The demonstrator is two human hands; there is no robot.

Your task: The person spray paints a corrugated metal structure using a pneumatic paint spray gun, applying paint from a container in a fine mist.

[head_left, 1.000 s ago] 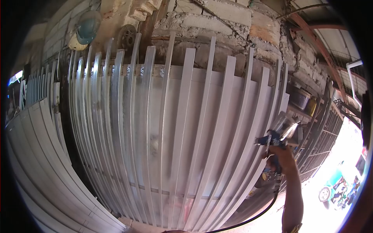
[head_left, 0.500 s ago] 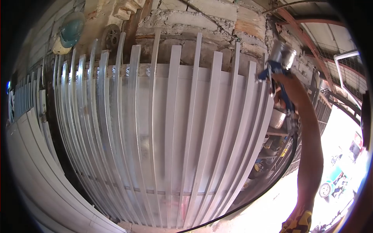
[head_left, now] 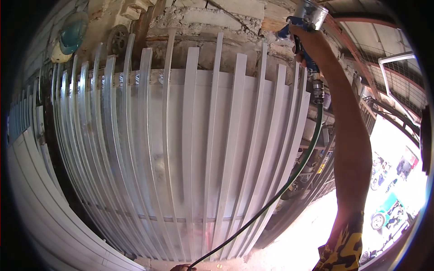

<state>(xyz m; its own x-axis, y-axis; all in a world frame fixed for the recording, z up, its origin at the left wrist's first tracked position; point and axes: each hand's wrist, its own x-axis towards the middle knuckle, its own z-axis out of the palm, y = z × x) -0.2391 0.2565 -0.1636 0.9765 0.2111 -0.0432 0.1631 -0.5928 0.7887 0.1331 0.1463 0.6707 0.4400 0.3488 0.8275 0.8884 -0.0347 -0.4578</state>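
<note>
My right hand (head_left: 312, 43) is wrapped round the handle of a blue spray gun (head_left: 302, 22) with a silver cup (head_left: 313, 12) on top. It is raised at the upper right, above the tops of the upright metal slats. From the gun's metal coupling, a dark green air hose (head_left: 289, 183) curves down to the lower middle. There, at the bottom edge, part of my left hand (head_left: 181, 268) shows, closed on the hose. A large slatted metal gate panel (head_left: 190, 135), pale grey with shinier slats at the left, stands in front of me.
Behind the panel rises a rough block wall (head_left: 217, 18). Caps (head_left: 74, 34) hang at the upper left. More pale panels (head_left: 54, 194) lean at the left. Shelves with clutter (head_left: 312, 167) stand at the right, and a blue vehicle (head_left: 384, 207) is outside in bright light.
My right hand has lifted the spray gun up and slightly left. The hose has swung into fuller view, and my left hand has appeared at the bottom edge. The view has shifted slightly.
</note>
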